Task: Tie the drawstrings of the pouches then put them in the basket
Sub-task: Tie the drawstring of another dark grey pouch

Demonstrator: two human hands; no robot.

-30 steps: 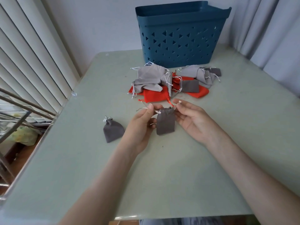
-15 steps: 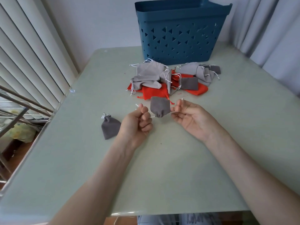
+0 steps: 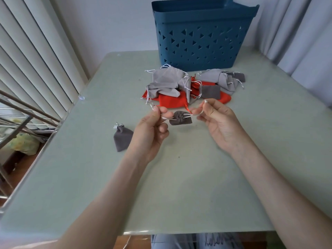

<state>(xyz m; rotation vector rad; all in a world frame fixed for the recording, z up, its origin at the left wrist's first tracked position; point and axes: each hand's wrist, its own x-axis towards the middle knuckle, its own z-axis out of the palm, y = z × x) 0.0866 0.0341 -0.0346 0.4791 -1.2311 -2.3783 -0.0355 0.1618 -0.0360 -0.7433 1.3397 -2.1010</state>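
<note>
A small dark grey pouch (image 3: 180, 118) hangs between my hands above the table, its mouth gathered and facing me. My left hand (image 3: 152, 128) pinches the white drawstring on its left side. My right hand (image 3: 218, 121) pinches the drawstring on its right side, with the cord end sticking up past the fingertips. Behind the held pouch lies a pile of light grey, dark grey and orange pouches (image 3: 186, 87) with loose strings. The blue basket (image 3: 203, 33) with triangle cut-outs stands at the back of the table. Another dark grey pouch (image 3: 122, 138) with a tied top lies left of my left hand.
The pale green table (image 3: 188, 177) has a rounded front edge close to me. Vertical blinds (image 3: 32, 60) and a metal rack are at the left, grey curtains (image 3: 298, 33) at the right. My knees show below the table edge.
The pouch has turned from hanging flat to being cinched, with its gathered mouth facing me. My hands have drawn apart, pulling the drawstrings sideways.
</note>
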